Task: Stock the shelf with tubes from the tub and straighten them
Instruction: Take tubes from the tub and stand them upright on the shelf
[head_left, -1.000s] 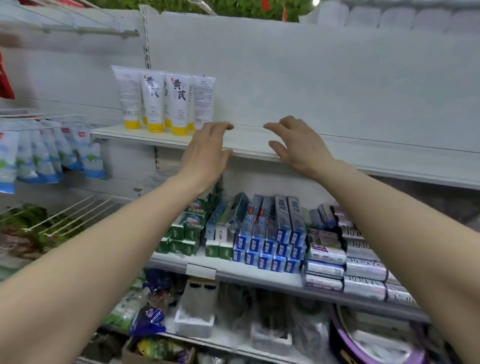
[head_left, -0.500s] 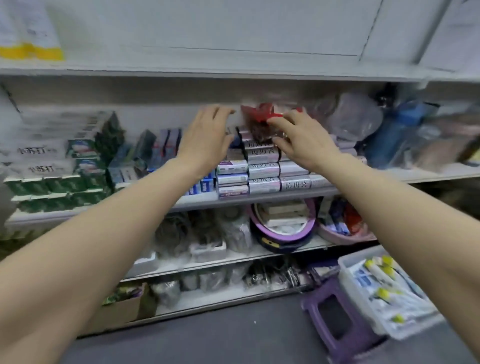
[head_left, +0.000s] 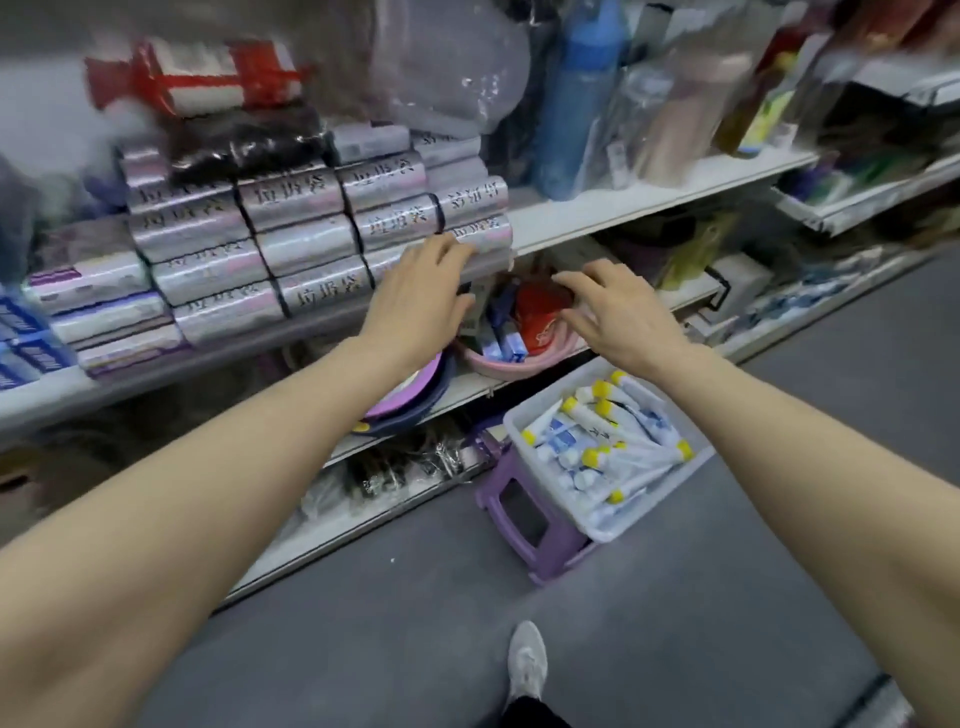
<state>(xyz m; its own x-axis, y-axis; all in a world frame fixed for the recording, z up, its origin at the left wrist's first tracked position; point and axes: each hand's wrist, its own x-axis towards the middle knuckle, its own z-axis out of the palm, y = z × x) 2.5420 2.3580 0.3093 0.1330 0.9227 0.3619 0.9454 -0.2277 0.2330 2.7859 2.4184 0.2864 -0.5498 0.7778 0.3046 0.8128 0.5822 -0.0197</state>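
A white plastic tub (head_left: 644, 519) rests on a purple stool (head_left: 524, 525) on the floor at lower right of centre. It holds several white tubes with yellow caps (head_left: 608, 441). My left hand (head_left: 415, 301) hovers in front of the stacked silver rolls, fingers apart, holding nothing. To its right, my right hand (head_left: 618, 312) is spread and empty, above and left of the tub. Both arms reach forward and downward. The shelf with the standing tubes is out of view.
Stacked silver rolls (head_left: 311, 234) fill the middle shelf (head_left: 623, 208). A pink basin (head_left: 519, 358) with a red item and blue boxes sits on the shelf below. A blue bottle (head_left: 576, 104) stands upper right. My shoe (head_left: 527, 670) is on the grey floor.
The view has swung down and right from the top shelf with standing tubes. Both hands have dropped toward the tub, which now sits closer to centre.
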